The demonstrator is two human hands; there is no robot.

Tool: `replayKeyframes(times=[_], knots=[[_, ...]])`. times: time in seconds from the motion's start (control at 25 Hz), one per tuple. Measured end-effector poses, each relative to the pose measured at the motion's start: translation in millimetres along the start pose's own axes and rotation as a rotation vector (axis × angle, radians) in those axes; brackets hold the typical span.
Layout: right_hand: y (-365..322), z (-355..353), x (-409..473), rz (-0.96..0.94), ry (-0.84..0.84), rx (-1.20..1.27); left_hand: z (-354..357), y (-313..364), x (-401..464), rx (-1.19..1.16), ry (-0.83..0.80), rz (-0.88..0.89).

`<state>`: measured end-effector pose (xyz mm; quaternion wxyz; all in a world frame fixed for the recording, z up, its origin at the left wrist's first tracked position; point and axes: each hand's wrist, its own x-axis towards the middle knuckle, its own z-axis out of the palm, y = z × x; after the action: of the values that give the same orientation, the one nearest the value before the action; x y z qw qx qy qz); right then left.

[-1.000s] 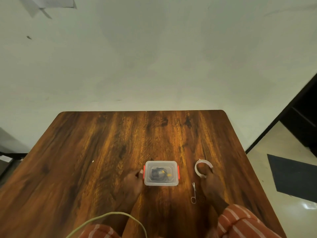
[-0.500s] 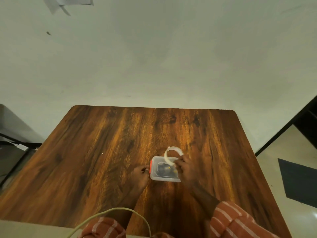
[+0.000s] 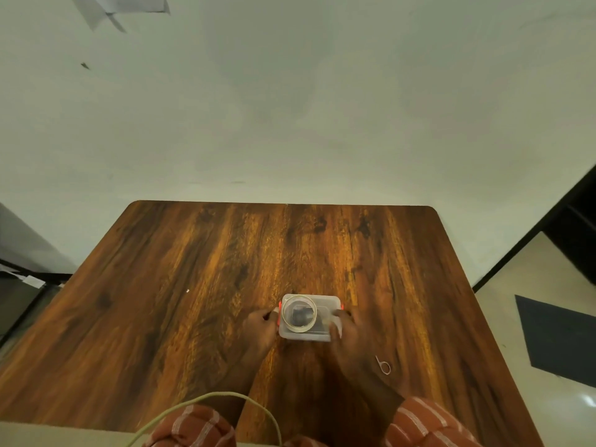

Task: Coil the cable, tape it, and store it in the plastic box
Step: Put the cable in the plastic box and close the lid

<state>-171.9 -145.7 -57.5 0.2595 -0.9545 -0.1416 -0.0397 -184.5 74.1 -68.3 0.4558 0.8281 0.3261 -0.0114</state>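
Left sleeve (image 3: 193,425): your striped rust-coloured cuff sat at the bottom edge, behind your left hand
Pale cord (image 3: 206,398): it arched across the bottom of the view, just behind your left wrist
Left hand (image 3: 261,327): you had it pressed against the left end of the plastic box, fingers curled at the orange clip there; whether you actually gripped the box or only steadied it could not be told
Plastic box (image 3: 306,333): it stood on the table (image 3: 161,317) between your two hands, touching both, lid on, with the dark coiled cable (image 3: 301,315) visible through the clear lid
Tape roll (image 3: 299,311): it lay flat on the lid, on the half nearer your left hand, ringing the dark coil seen beneath
Right hand (image 3: 346,330): you had it against the right end of the box, fingertips on its near corner; a firm hold could not be told
Scissors (image 3: 383,365): they lay on the table just right of your right wrist, apart from the box
Right sleeve (image 3: 429,424): striped cuff at the bottom edge, behind your right hand
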Motion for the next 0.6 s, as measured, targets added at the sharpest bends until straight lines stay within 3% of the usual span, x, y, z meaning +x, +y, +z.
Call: replayKeyframes(times=[0.08,0.16,0.24,0.4,0.6], knots=[[31,-4,-20,0.326,-0.105,-0.167,2,3,-1,0.027,0.004,0.004],[50,-1,-35,0.481,-0.312,-0.192,2,6,-2,0.035,0.019,-0.005],[60,6,-43,0.447,-0.407,-0.207,3,7,-2,0.029,0.027,-0.016],[68,4,-33,0.553,-0.409,-0.126,4,7,-5,-0.005,0.036,-0.039],[68,-20,-14,0.526,-0.461,-0.144,2,10,-7,-0.035,0.026,-0.02]])
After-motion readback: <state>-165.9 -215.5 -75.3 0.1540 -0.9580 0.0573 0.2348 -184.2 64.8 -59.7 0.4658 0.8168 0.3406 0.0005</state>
